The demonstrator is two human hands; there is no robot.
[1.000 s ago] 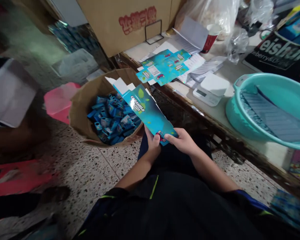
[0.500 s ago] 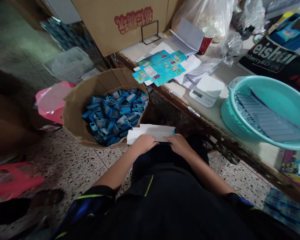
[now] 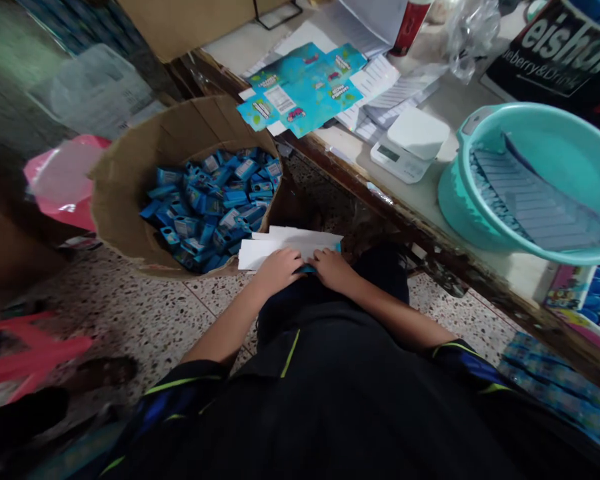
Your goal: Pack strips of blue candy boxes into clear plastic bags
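Observation:
A white-sided cardboard box blank [image 3: 254, 252], with blue print showing along its near and right edges, lies across my lap, partly folded. My left hand [image 3: 280, 269] grips its near edge left of the middle, fingers curled over the card. Close beside it, my right hand [image 3: 329, 267] presses and holds the right part with bent fingers. Just beyond the blank stands a round-looking brown carton [image 3: 117, 173] holding many small blue boxes [image 3: 207, 207]. On the table corner lies a flat, unfolded blue box blank [image 3: 320, 97] with printed labels.
The worn wooden table edge [image 3: 347, 177] runs diagonally on my right. On the table are a white scale [image 3: 413, 143], a turquoise basin [image 3: 450, 183] with lined sheets, papers and a red cup [image 3: 411, 27]. Pink plastic [image 3: 63, 177] and a red stool [image 3: 30, 353] stand left.
My view has shifted, so the surroundings sit higher in the picture. Both hands have come closer together on the blank, and the near edge is being pressed over.

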